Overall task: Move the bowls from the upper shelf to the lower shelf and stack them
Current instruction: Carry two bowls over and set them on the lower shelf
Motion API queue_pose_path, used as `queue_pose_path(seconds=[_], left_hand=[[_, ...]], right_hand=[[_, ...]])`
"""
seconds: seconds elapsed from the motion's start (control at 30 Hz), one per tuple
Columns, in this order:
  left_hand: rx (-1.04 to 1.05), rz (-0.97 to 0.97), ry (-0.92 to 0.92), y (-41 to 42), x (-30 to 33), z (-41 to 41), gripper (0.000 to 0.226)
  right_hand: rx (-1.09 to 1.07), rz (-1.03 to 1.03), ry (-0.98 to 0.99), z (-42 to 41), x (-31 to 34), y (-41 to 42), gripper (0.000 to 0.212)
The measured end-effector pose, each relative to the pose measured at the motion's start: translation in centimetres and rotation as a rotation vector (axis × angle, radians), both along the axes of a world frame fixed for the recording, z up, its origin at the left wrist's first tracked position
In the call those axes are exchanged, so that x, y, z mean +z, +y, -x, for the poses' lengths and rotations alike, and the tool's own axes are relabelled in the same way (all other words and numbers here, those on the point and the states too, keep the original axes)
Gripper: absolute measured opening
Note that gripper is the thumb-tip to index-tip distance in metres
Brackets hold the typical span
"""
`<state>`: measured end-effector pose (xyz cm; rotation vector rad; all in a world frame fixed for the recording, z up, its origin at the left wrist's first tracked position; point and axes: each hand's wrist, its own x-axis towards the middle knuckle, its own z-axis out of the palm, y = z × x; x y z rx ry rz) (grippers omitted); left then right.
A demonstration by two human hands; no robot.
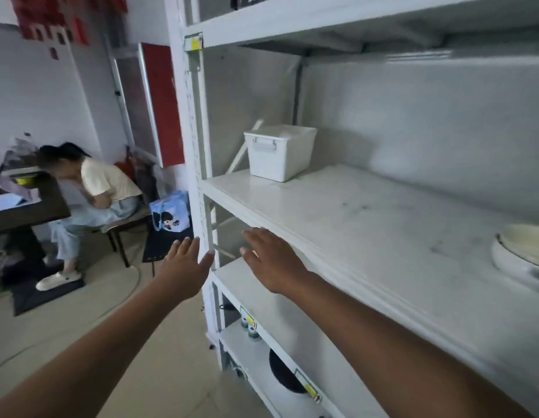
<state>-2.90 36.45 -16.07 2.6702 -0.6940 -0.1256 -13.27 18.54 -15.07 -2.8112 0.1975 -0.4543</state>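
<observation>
A white bowl (521,260) with a cream inside and a dark rim sits on the upper shelf (352,218) at the far right, partly cut off by the frame edge. Below it runs the lower shelf (280,315), bare where it shows. My left hand (184,267) is stretched out with fingers spread, just left of the white shelf post (199,176), holding nothing. My right hand (274,260) hovers palm down in front of the upper shelf's front edge, fingers apart and empty. Both hands are far left of the bowl.
A white plastic bin (278,152) stands at the back left of the upper shelf. A dark round object (285,374) and small bottles (250,330) sit on lower levels. To the left, a person sits on a chair (117,230) at a dark table (24,206); a blue bag (170,211) rests nearby.
</observation>
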Motion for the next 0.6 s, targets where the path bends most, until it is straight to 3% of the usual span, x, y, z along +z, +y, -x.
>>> queue_pose_path(seconds=[0.27,0.37,0.47,0.53,0.6], left_hand=[[-0.337,0.15,-0.066,-16.8,4.8,4.9,0.064],[-0.498,0.128,-0.143,-22.4,6.4,9.3,0.085],[-0.686,0.288,-0.183,-27.8,7.3,14.1,0.066],[-0.721,0.311,-0.02,-30.9,7.8,17.3,0.065],[-0.776,0.353,0.157,-33.8,7.7,19.6,0.078]], right_hand=[[-0.328,0.043,-0.092,8.2,4.7,-13.6,0.052],[-0.462,0.057,-0.139,13.0,6.2,-17.9,0.05],[-0.586,0.056,-0.188,18.2,7.5,-21.1,0.05],[-0.655,0.042,-0.22,21.8,8.2,-22.9,0.05],[-0.718,0.018,-0.276,25.4,9.0,-24.3,0.049]])
